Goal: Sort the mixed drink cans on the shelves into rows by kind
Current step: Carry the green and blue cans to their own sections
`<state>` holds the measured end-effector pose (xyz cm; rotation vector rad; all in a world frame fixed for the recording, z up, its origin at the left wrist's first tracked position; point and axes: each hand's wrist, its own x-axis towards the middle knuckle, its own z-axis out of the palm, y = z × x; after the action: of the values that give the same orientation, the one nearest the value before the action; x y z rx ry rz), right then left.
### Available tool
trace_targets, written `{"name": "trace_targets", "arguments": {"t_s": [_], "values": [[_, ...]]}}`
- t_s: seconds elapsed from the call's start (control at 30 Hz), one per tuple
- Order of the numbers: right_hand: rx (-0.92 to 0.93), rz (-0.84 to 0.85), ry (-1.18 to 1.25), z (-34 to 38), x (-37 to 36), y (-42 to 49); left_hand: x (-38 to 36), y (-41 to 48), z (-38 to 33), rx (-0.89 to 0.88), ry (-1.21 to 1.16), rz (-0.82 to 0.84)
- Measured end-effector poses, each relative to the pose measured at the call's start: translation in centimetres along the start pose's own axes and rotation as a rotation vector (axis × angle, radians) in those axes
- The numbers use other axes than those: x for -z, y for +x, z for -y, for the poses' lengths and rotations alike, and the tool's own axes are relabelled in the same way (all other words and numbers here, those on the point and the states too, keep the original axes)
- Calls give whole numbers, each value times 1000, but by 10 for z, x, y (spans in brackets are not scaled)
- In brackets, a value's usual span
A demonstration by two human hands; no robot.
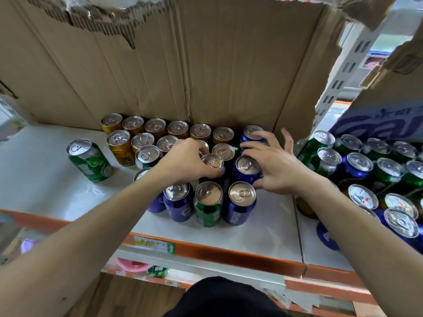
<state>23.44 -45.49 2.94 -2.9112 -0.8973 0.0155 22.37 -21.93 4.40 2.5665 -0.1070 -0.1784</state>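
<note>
Shelf stock as I read it from the head view, with every position counted out from the torn cardboard sheet [206, 65] at the back of the shelf [45, 184]. Item: gold cans [155, 125], two rows tight against the cardboard, one kind only; I judge this part sorted. Item: a cluster just in front of those rows, blue and green together, unsorted. There the left grip [185, 159] pinches the rim of a dark-sided can [211, 161], whose kind is hidden from me. The right grip [277, 165] is curled round a blue can [247, 167] beside it, outer fingers spread toward a second blue can [253, 131] that stands against the cardboard's right end. Item: the row farthest from the cardboard reads blue, green can [208, 202], blue, so one is out of place. Item: a lone green can [89, 160], out from the cardboard's left part. Item: past the cardboard's right edge, mixed cans [366, 170] in green, blue and gold. Containers: a purple printed carton [377, 120] behind those, contents not visible. My estimate is under half done, with blue and green rows not yet formed.
</note>
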Motion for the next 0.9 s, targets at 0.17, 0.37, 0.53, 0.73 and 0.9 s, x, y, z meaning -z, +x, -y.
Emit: {"name": "trace_targets", "arguments": {"t_s": [0.17, 0.37, 0.53, 0.73, 0.9], "values": [[-74, -106, 365, -5, 31, -1, 35, -5, 6, -28, -216, -75], [-77, -225, 890, 13, 74, -2, 63, -6, 4, -39, -986, -210], [-97, -367, 1208, 25, 65, -9, 63, -16, -4, -16, -1202, -196], [-236, -569, 1672, 48, 36, -23, 44, -36, -6, 59, -1239, -87], [-373, -763, 1881, 70, 24, -50, 29, -50, -20, -6, -1275, 27]]}}
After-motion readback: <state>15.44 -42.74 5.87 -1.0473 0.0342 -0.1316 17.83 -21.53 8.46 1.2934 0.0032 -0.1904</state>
